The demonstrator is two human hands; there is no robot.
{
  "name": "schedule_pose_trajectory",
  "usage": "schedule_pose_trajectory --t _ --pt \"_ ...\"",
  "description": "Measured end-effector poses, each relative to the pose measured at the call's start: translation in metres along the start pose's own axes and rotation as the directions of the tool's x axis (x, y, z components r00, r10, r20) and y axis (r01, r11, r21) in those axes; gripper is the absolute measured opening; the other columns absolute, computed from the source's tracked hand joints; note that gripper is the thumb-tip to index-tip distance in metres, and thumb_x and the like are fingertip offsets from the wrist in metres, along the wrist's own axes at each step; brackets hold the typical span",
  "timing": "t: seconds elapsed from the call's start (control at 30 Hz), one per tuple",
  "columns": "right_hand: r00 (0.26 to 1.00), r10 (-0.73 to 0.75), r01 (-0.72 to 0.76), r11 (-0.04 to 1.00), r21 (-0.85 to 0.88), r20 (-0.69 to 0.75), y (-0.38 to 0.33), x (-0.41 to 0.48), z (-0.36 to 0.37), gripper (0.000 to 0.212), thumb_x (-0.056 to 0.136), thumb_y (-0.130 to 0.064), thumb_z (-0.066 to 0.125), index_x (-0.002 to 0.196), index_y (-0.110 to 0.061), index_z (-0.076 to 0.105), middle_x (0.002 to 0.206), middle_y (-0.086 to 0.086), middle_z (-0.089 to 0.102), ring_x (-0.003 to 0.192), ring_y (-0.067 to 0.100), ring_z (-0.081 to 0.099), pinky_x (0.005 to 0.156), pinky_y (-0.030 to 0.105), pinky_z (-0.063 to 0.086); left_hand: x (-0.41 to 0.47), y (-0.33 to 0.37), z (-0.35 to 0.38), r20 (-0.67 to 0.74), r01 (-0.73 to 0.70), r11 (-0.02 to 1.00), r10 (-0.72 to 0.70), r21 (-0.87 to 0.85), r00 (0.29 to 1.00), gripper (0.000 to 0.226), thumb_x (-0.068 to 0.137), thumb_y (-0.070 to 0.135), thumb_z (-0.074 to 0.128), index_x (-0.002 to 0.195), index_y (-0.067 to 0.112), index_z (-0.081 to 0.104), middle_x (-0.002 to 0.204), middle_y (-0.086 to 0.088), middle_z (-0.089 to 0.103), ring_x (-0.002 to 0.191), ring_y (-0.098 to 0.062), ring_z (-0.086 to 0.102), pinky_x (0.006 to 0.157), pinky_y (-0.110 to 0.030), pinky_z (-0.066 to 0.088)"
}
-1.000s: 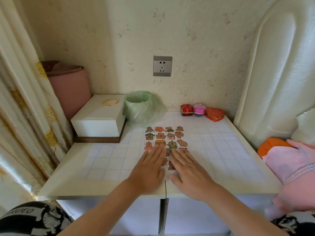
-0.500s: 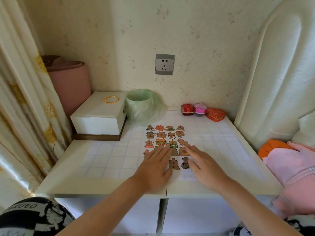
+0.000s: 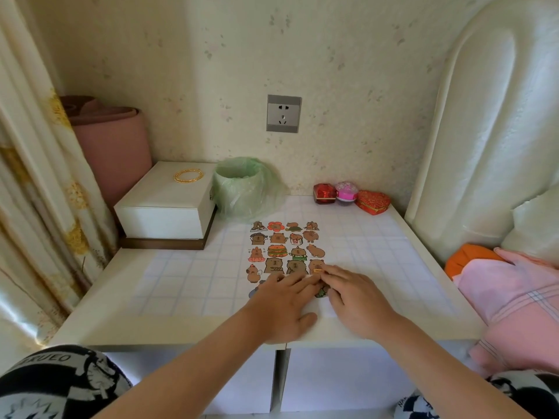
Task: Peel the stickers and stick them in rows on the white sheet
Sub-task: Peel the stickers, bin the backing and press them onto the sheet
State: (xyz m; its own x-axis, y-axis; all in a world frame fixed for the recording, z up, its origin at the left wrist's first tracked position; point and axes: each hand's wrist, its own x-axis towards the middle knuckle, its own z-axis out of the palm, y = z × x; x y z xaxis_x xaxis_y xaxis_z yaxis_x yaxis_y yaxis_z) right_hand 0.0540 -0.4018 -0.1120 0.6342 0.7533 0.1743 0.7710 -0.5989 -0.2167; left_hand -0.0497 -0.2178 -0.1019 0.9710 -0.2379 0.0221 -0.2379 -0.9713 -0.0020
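A sheet of cartoon capybara stickers [image 3: 284, 246] lies in the middle of the white gridded sheet [image 3: 378, 267], which covers the white table [image 3: 181, 331]. My left hand [image 3: 281, 306] lies flat, fingers straight, pressing on the near end of the sticker sheet and hiding its lowest rows. My right hand [image 3: 360, 300] reaches in from the right. Its fingertips touch a brown sticker with an orange label [image 3: 317, 267] at the sheet's right edge, next to my left fingertips. No sticker is lifted as far as I can see.
At the back left stands a white box [image 3: 163, 207] with a gold bangle [image 3: 188, 175] on it. Beside it is a green-bagged bin [image 3: 245, 189]. Small red and pink boxes [image 3: 348, 195] sit at the back right. A pink pillow [image 3: 514, 291] lies off the right edge.
My right hand has slid off the sheet's lower part and come back to its right edge, fingertips on one sticker. My left hand has stayed flat on the near end.
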Motion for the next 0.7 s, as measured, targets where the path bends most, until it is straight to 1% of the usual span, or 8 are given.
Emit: schedule_pose_trajectory --t 0.13,0.23,0.3,0.4,0.47,0.53,0.6,0.7 --pt "0.993 0.071 -0.044 0.964 0.263 -0.094 0.002 0.003 -0.002 0.035 0.101 -0.013 0.050 0.128 -0.027 0.068 0.137 -0.029 0.052 0.125 0.001 0.055 0.107 0.025 0.044 0.000 0.000 0.004 0.042 0.005 1.000 -0.005 -0.014 0.999 0.070 0.100 0.061 0.017 0.159 0.026 0.003 0.166 0.007 0.003 0.152 -0.018 -0.002 0.121 -0.044 0.008" --pt "0.986 0.122 -0.079 0.944 0.319 -0.116 0.005 0.006 -0.001 0.030 0.098 -0.013 0.059 0.120 -0.028 0.073 0.132 -0.023 0.060 0.122 0.000 0.057 0.106 0.026 0.045 -0.005 -0.003 0.007 0.098 -0.033 0.998 0.039 -0.059 0.994 0.066 0.099 0.064 0.010 0.156 0.038 -0.010 0.165 0.008 -0.013 0.151 -0.019 -0.019 0.122 -0.046 -0.007" --pt "0.986 0.143 -0.105 0.931 0.349 -0.086 0.007 0.007 0.000 0.030 0.095 -0.013 0.063 0.118 -0.029 0.074 0.132 -0.020 0.062 0.122 0.001 0.057 0.107 0.027 0.045 -0.007 -0.003 0.008 0.094 -0.054 0.994 0.063 -0.094 0.994 0.060 0.101 0.059 0.012 0.155 0.043 -0.008 0.165 0.007 -0.013 0.150 -0.022 -0.023 0.120 -0.047 -0.011" --pt "0.984 0.166 -0.128 0.917 0.379 -0.069 0.010 0.011 0.001 0.031 0.093 -0.012 0.065 0.117 -0.029 0.075 0.128 -0.021 0.063 0.120 -0.001 0.056 0.107 0.030 0.045 -0.006 -0.002 0.012 0.033 -0.027 0.988 0.033 -0.153 0.999 0.058 0.099 0.056 0.010 0.156 0.044 0.004 0.166 0.012 -0.002 0.152 -0.021 -0.014 0.122 -0.049 -0.004" --pt "0.983 0.163 -0.124 0.926 0.357 -0.081 0.010 0.011 0.000 0.031 0.093 -0.011 0.065 0.117 -0.029 0.074 0.128 -0.019 0.064 0.120 0.000 0.057 0.106 0.030 0.045 -0.006 -0.003 0.014 0.011 -0.014 0.989 0.016 -0.147 1.000 0.061 0.095 0.058 0.006 0.155 0.046 0.007 0.166 0.016 0.001 0.153 -0.018 -0.009 0.122 -0.049 0.000" --pt "0.988 0.099 -0.069 0.969 0.239 -0.117 0.009 0.008 0.003 0.032 0.095 -0.012 0.062 0.121 -0.028 0.073 0.132 -0.015 0.063 0.121 0.005 0.058 0.103 0.035 0.048 -0.006 -0.003 0.013 0.016 -0.014 0.991 0.016 -0.135 1.000 0.060 0.097 0.059 0.008 0.155 0.046 0.004 0.165 0.016 -0.001 0.153 -0.017 -0.011 0.123 -0.047 -0.002" --pt "0.993 -0.012 0.015 0.999 0.033 -0.114 0.007 0.001 0.005 0.037 0.096 -0.016 0.053 0.128 -0.025 0.068 0.142 -0.011 0.057 0.126 0.011 0.057 0.098 0.040 0.051 -0.007 -0.002 0.011 0.038 -0.015 0.991 0.020 -0.132 0.999 0.058 0.100 0.059 0.013 0.155 0.045 -0.002 0.165 0.014 -0.008 0.151 -0.016 -0.018 0.122 -0.045 -0.010" --pt "0.998 -0.017 0.012 0.997 -0.071 -0.065 0.001 -0.002 0.000 0.050 0.093 -0.029 0.034 0.132 -0.023 0.065 0.149 -0.009 0.051 0.134 0.012 0.051 0.096 0.040 0.050 -0.008 -0.001 0.010 0.075 -0.025 0.990 0.036 -0.140 0.997 0.058 0.102 0.058 0.013 0.154 0.044 -0.008 0.163 0.012 -0.018 0.148 -0.014 -0.027 0.119 -0.042 -0.017"
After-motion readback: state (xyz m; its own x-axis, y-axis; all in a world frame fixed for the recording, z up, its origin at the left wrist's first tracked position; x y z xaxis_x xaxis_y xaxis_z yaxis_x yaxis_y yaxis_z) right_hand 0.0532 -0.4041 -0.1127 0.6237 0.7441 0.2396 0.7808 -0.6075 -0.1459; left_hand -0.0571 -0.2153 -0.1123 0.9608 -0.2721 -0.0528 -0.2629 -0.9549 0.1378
